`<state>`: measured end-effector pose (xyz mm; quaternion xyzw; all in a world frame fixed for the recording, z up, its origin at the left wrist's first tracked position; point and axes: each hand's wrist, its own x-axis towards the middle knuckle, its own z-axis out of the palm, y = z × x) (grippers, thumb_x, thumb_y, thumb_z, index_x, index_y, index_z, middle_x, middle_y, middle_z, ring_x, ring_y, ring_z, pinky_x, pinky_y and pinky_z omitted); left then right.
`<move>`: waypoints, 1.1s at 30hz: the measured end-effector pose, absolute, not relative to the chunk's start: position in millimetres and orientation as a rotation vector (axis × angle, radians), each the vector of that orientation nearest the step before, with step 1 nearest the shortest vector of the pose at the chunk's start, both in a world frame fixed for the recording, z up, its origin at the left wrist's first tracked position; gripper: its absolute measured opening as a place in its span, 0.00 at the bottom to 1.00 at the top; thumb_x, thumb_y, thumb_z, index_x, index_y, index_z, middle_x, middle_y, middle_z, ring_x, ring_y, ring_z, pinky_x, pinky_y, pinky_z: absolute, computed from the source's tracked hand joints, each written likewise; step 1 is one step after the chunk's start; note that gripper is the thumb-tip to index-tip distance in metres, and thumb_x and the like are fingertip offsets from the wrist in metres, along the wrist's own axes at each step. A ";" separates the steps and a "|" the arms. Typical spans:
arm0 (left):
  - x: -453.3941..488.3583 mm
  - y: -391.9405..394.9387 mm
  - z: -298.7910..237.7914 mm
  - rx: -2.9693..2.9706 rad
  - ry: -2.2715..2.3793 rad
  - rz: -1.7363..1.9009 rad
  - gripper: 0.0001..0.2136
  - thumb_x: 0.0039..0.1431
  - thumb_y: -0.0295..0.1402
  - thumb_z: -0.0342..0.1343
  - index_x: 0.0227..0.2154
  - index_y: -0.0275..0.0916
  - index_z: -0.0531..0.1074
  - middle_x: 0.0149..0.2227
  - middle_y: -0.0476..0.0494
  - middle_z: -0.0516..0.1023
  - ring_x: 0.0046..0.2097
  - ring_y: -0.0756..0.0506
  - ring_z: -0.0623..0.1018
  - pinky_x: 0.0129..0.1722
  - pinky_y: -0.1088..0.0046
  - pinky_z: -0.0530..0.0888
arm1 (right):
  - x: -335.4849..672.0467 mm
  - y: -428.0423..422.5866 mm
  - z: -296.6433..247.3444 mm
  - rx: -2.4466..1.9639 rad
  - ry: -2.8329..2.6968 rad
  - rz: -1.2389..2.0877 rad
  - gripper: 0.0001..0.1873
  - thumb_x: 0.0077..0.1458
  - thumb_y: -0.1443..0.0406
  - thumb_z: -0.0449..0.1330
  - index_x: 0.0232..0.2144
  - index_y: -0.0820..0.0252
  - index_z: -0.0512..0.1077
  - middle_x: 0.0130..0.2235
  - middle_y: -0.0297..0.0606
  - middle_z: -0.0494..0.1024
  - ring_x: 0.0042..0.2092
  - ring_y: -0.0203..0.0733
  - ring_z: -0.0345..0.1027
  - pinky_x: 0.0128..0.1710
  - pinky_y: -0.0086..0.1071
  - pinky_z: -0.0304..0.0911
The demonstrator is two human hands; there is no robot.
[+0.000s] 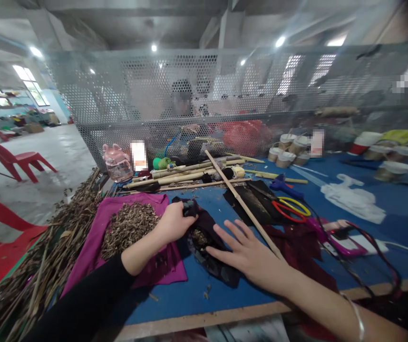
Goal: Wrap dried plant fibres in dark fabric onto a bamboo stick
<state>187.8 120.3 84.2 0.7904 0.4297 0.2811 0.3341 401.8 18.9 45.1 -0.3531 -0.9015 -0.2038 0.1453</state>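
Before me on the blue table lies a dark cloth (221,273) with a small heap of dried plant bits (199,239) on it. My left hand (177,219) pinches the far edge of this cloth between thumb and fingers. Spread flat, my right hand (248,254) rests at the cloth's right side, its fingers apart and its thumb near the bits. To the left, a magenta cloth (177,270) carries a larger pile of brown dried plant pieces (131,228). A thin bamboo stick (238,197) slants behind my right hand.
Bundled dry stalks (43,261) line the left side beside red chairs (22,159). Scissors (291,209), a white plastic bag (355,197) and a purple device (343,244) lie right. Sticks (182,178) and a pink bottle (117,164) stand before a perforated metal screen (147,90); a person sits behind it.
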 end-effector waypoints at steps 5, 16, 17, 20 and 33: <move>189.5 115.9 83.0 2.017 1.087 0.730 0.09 0.47 0.29 0.53 0.31 0.34 0.76 0.30 0.48 0.78 0.33 0.46 0.74 0.33 0.75 0.68 | 386.4 39.0 44.0 -0.783 -2.535 -0.593 0.09 0.58 0.67 0.51 0.33 0.55 0.72 0.58 0.36 0.61 0.59 0.49 0.47 0.56 0.48 0.43; 187.7 103.6 82.3 2.059 1.080 0.498 0.15 0.58 0.35 0.44 0.25 0.32 0.71 0.25 0.48 0.71 0.28 0.49 0.68 0.28 0.76 0.64 | 362.7 69.8 40.1 -1.115 -2.149 0.115 0.07 0.54 0.71 0.51 0.29 0.62 0.68 0.30 0.40 0.71 0.34 0.40 0.63 0.34 0.31 0.59; 186.4 100.5 83.9 2.091 1.014 0.487 0.15 0.58 0.36 0.43 0.27 0.33 0.71 0.26 0.48 0.71 0.30 0.49 0.69 0.29 0.75 0.65 | 362.4 70.1 40.0 -1.140 -2.124 0.162 0.07 0.52 0.73 0.51 0.28 0.61 0.68 0.29 0.39 0.71 0.34 0.40 0.63 0.33 0.31 0.58; 184.7 88.9 81.5 2.210 0.815 0.530 0.17 0.49 0.40 0.56 0.39 0.35 0.71 0.38 0.44 0.71 0.40 0.44 0.70 0.40 0.71 0.68 | 358.9 66.1 43.6 -1.196 -2.043 0.304 0.08 0.49 0.75 0.52 0.27 0.61 0.68 0.29 0.37 0.71 0.33 0.39 0.63 0.32 0.30 0.57; 176.8 47.7 45.3 2.504 0.948 0.714 0.10 0.51 0.23 0.49 0.35 0.36 0.72 0.36 0.41 0.72 0.38 0.46 0.71 0.39 0.72 0.71 | 388.4 110.2 83.6 -1.498 -1.338 1.377 0.21 0.49 0.49 0.53 0.37 0.57 0.67 0.35 0.38 0.70 0.32 0.37 0.65 0.25 0.28 0.62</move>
